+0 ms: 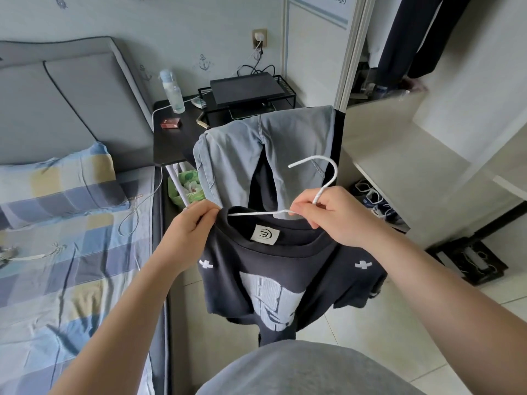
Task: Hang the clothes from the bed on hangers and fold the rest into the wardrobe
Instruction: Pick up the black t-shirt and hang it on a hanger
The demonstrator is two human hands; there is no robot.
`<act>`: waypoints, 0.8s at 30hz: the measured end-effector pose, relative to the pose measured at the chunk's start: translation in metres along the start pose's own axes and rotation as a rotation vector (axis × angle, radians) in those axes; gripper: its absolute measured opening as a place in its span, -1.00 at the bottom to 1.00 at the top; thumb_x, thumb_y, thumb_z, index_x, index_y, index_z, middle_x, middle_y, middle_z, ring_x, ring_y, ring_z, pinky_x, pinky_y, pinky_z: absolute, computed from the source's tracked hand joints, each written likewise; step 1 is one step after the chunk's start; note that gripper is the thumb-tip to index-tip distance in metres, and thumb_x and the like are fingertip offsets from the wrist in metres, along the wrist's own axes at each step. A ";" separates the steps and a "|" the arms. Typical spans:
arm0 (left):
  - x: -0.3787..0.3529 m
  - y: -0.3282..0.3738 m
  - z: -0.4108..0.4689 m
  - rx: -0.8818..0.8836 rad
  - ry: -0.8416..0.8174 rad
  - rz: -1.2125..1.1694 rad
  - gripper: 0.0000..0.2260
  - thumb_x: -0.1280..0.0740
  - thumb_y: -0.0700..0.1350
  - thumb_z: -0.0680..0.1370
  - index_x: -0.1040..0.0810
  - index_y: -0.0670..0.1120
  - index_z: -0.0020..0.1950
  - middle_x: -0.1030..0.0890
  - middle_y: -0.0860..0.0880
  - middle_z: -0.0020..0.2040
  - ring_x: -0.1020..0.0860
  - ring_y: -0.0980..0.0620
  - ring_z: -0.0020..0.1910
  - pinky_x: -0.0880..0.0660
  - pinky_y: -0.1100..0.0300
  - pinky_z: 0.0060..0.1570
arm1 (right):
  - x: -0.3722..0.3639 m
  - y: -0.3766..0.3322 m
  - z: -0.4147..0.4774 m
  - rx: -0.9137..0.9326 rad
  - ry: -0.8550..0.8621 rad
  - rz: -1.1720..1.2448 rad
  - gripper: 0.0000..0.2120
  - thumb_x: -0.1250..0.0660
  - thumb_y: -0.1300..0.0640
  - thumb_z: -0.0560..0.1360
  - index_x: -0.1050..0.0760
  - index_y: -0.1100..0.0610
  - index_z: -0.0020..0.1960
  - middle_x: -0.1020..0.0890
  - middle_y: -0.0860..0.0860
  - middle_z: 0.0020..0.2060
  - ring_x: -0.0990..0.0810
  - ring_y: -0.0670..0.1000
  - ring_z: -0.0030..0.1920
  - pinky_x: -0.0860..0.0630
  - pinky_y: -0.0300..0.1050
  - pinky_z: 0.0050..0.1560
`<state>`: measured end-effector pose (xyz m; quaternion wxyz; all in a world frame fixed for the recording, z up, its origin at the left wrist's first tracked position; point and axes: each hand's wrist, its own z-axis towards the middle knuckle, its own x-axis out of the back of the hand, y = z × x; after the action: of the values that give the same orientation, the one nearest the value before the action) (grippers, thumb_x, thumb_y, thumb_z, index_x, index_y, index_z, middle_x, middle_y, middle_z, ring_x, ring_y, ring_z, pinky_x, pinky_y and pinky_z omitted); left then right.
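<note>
Home bedrm: bed [71,252] w/ pillow [57,178], open wardrobe [399,52].

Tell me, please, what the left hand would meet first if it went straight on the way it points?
Probably the pale blue denim jeans draped over the black chair back: the left hand, pinching the collar of the black printed T-shirt, points up and forward towards them. Depth is unclear.
</note>
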<state>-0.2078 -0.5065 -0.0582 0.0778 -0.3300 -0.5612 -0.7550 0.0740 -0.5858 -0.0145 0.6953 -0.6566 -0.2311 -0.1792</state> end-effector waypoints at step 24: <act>0.012 -0.024 -0.003 0.099 0.220 0.169 -0.83 -0.20 -0.21 0.68 -0.56 -0.02 0.02 -0.55 0.04 -0.08 -0.50 0.13 -0.05 -0.39 0.40 -0.02 | 0.007 0.029 0.001 -0.018 -0.026 0.111 -0.78 -0.31 0.11 0.62 -0.69 -0.09 -0.07 -0.47 0.01 -0.48 -0.43 -0.02 -0.42 -0.40 -0.28 -0.26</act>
<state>-0.2299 -0.4977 -0.0713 0.2185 -0.2870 -0.5561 -0.7487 0.0955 -0.5824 -0.0344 0.6953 -0.6768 -0.2015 -0.1339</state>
